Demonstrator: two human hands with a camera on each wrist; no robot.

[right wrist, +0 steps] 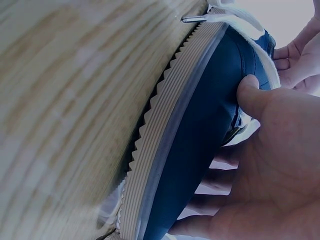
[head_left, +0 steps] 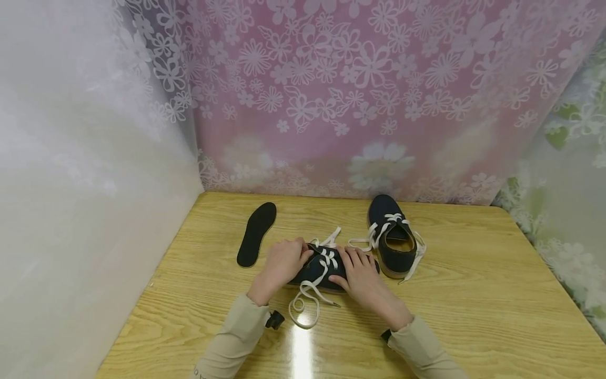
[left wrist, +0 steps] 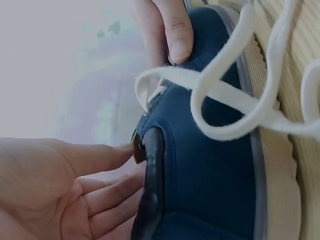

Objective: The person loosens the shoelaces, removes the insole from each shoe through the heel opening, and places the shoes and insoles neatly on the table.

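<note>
A dark navy lace-up shoe (head_left: 310, 269) with a pale ridged sole stands on the table, its toe pointing right. My left hand (head_left: 284, 261) is at the shoe's opening. In the left wrist view its thumb and finger pinch the edge of the shoe's tongue (left wrist: 137, 148). With my right hand (head_left: 364, 277) I hold the front of the shoe, the thumb on the near side and the fingers over the far side. A loose white lace (head_left: 307, 295) trails onto the table in front. The inside of the shoe is mostly hidden.
A black insole (head_left: 257, 235) lies flat at the back left of the wooden table (head_left: 473, 295). The matching shoe (head_left: 395, 261), laces loose, stands back right with its toe toward the flowered curtain (head_left: 341, 105). A pale wall sheet (head_left: 104, 173) borders the left side.
</note>
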